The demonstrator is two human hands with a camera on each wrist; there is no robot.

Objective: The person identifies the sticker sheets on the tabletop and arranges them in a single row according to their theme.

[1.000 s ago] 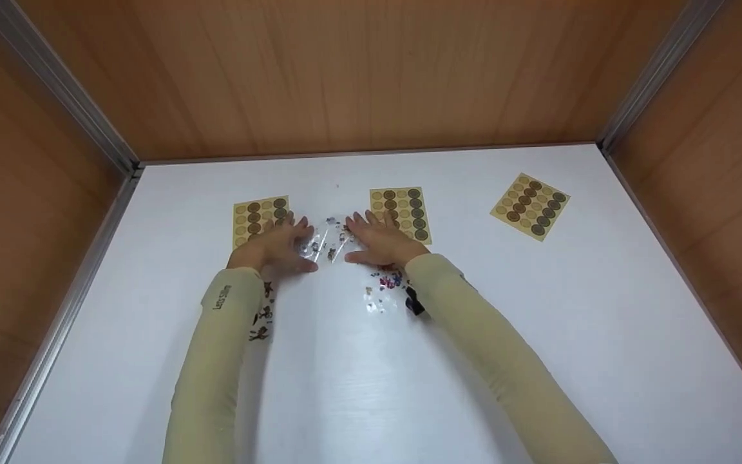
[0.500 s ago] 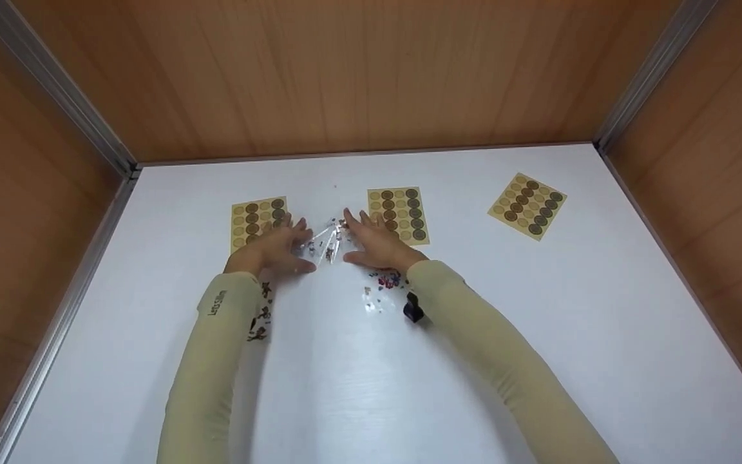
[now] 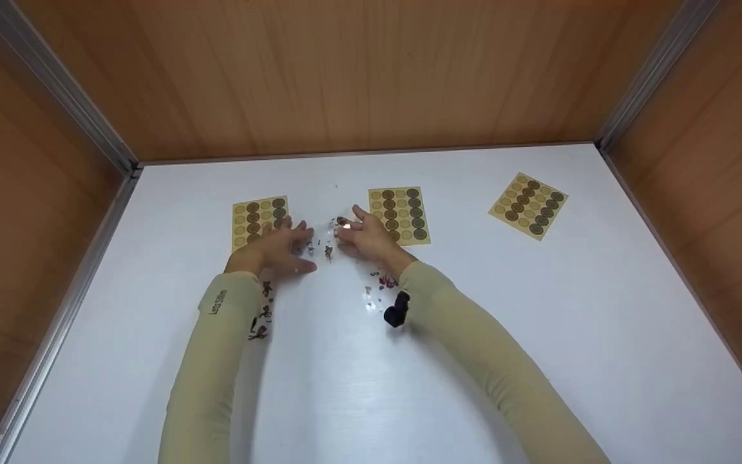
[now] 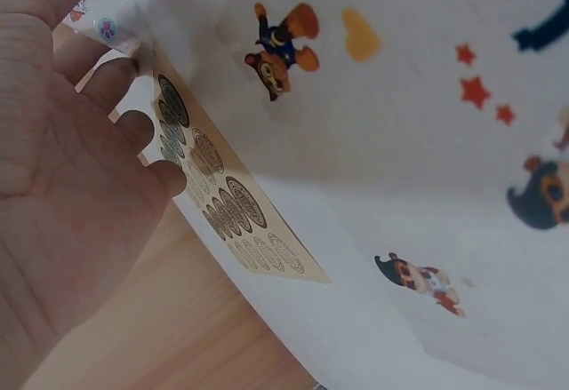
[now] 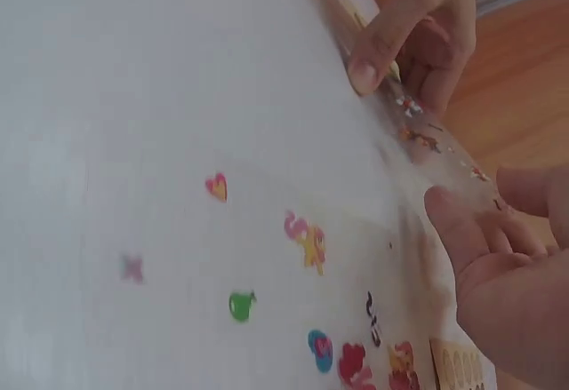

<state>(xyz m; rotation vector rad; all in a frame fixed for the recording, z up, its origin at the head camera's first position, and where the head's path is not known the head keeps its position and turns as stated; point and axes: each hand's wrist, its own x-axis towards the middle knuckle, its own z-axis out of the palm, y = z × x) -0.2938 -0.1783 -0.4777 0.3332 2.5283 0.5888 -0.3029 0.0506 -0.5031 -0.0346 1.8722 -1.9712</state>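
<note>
A clear sticker sheet [image 3: 328,252] with small printed figures lies between the two hands. My left hand [image 3: 271,250] rests at its left side, fingers spread and gently bent, partly over a tan sheet of round stickers [image 3: 239,219]. At the opposite side, my right hand [image 3: 374,245] has curled fingers at the clear sheet's edge. In the right wrist view, that clear sheet [image 5: 453,155] runs up between the right thumb and fingers. A second clear sheet with pony stickers [image 5: 307,241] lies below the right hand. Animal-figure stickers [image 4: 283,51] on another clear sheet lie near the left forearm.
Another tan sheet of round stickers [image 3: 416,216] lies beside the right hand; a third [image 3: 529,206] sits tilted farther right. Wooden panels [image 3: 371,77] enclose the white table [image 3: 358,386]. A black device [image 3: 397,310] is on the right wrist.
The right hand has gone from flat, spread fingers to curled fingers and turned at the wrist. The clear sheet buckled, with creases of light, in between. The left hand has stayed in place.
</note>
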